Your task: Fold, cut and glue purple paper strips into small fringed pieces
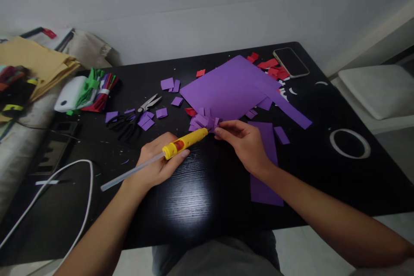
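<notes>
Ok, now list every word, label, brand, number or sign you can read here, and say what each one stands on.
None can be read.
Yellow hot glue gun: small marks by its reddish patch, too small and blurred to read.
Smartphone: dark screen, no legible text.
Scissors: no legible marking.
Large purple paper sheet: no writing visible.

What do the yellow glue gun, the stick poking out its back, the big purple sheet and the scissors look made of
Yellow glue gun: probably hard plastic, with a smooth, molded-looking body. Stick: translucent and whitish, likely hot-melt glue. Purple sheet: matte, flat and crisp-edged, so paper or thin card. Scissors: silvery blades suggest metal; the black handles may be plastic.
</notes>
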`<control>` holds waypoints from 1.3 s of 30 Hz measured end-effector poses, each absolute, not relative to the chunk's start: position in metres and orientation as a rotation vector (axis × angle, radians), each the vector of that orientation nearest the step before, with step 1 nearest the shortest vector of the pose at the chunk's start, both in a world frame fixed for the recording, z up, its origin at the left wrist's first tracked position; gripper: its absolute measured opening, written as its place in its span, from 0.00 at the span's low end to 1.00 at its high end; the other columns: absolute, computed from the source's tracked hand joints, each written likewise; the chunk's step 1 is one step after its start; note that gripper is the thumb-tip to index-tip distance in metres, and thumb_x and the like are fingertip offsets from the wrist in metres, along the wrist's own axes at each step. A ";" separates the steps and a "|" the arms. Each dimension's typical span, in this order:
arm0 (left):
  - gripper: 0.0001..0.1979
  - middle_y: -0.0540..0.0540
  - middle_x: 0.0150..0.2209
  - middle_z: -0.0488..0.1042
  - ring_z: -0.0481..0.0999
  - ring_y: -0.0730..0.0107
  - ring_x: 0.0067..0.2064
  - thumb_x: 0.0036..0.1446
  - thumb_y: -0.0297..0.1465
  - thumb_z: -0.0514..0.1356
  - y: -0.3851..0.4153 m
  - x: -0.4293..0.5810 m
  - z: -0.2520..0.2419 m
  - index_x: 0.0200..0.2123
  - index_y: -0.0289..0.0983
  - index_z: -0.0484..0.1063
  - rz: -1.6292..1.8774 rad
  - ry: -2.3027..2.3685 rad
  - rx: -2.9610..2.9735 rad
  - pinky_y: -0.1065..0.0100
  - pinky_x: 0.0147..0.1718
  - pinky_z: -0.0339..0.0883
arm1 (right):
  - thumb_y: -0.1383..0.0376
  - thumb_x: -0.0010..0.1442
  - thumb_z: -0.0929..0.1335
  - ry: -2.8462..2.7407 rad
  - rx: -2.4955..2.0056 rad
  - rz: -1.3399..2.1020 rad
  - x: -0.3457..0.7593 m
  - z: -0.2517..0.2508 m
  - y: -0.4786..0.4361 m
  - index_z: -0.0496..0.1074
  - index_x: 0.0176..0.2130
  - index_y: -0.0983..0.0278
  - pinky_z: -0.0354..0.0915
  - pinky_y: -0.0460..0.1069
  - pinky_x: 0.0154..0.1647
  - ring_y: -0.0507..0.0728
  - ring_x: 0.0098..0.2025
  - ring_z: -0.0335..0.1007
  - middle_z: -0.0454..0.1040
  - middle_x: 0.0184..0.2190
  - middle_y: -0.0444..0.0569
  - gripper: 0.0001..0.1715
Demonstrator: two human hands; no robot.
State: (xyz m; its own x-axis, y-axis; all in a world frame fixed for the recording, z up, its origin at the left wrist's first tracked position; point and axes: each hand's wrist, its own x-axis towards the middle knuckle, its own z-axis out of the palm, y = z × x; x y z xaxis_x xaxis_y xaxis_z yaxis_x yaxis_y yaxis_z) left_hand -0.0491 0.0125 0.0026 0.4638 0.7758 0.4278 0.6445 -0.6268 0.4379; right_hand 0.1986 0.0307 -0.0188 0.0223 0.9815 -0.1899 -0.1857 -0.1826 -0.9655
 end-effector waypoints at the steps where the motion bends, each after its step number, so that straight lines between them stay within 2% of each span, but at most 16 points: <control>1: 0.08 0.48 0.30 0.74 0.74 0.70 0.28 0.66 0.29 0.60 0.013 -0.049 0.002 0.32 0.39 0.69 0.906 1.222 2.504 0.69 0.28 0.69 | 0.57 0.50 0.83 -0.947 -1.223 1.396 0.199 -0.019 0.031 0.84 0.36 0.59 0.80 0.58 0.50 0.59 0.38 0.84 0.85 0.34 0.46 0.15; 12: 0.11 0.49 0.28 0.72 0.72 0.70 0.28 0.68 0.30 0.59 0.013 -0.049 0.001 0.31 0.39 0.68 0.893 1.214 2.500 0.69 0.28 0.68 | 0.57 0.49 0.84 -0.924 -1.218 1.398 0.198 -0.017 0.030 0.84 0.36 0.60 0.80 0.56 0.49 0.57 0.37 0.84 0.84 0.33 0.45 0.16; 21: 0.05 0.46 0.36 0.78 0.78 0.65 0.37 0.67 0.35 0.62 0.016 -0.054 0.000 0.39 0.39 0.73 0.903 1.390 2.445 0.65 0.38 0.72 | 0.59 0.50 0.83 -0.905 -1.228 1.372 0.199 -0.015 0.030 0.84 0.36 0.60 0.79 0.55 0.48 0.56 0.36 0.83 0.84 0.34 0.45 0.15; 24: 0.08 0.45 0.39 0.77 0.78 0.62 0.39 0.64 0.37 0.63 0.020 -0.060 -0.004 0.43 0.40 0.74 0.780 1.654 2.394 0.64 0.36 0.70 | 0.59 0.49 0.84 -0.907 -1.218 1.390 0.199 -0.014 0.030 0.83 0.37 0.61 0.79 0.55 0.49 0.56 0.36 0.83 0.84 0.34 0.46 0.16; 29: 0.15 0.42 0.46 0.75 0.78 0.56 0.39 0.60 0.39 0.62 0.023 -0.058 -0.003 0.48 0.40 0.73 0.330 2.103 2.184 0.62 0.30 0.66 | 0.58 0.45 0.85 -0.885 -1.207 1.396 0.198 -0.016 0.031 0.80 0.37 0.62 0.78 0.55 0.50 0.56 0.37 0.82 0.83 0.33 0.45 0.22; 32: 0.16 0.42 0.49 0.73 0.79 0.53 0.41 0.60 0.39 0.62 0.023 -0.054 0.001 0.50 0.40 0.71 0.177 2.155 2.093 0.61 0.31 0.68 | 0.59 0.44 0.85 -0.884 -1.206 1.391 0.198 -0.018 0.030 0.79 0.36 0.62 0.78 0.55 0.50 0.56 0.38 0.81 0.81 0.34 0.45 0.23; 39: 0.20 0.40 0.51 0.72 0.79 0.49 0.46 0.58 0.35 0.61 0.021 -0.050 0.003 0.53 0.39 0.69 0.125 2.108 2.058 0.55 0.39 0.75 | 0.61 0.43 0.85 -0.954 -1.200 1.376 0.198 -0.020 0.029 0.76 0.36 0.60 0.78 0.56 0.51 0.58 0.42 0.80 0.80 0.37 0.45 0.23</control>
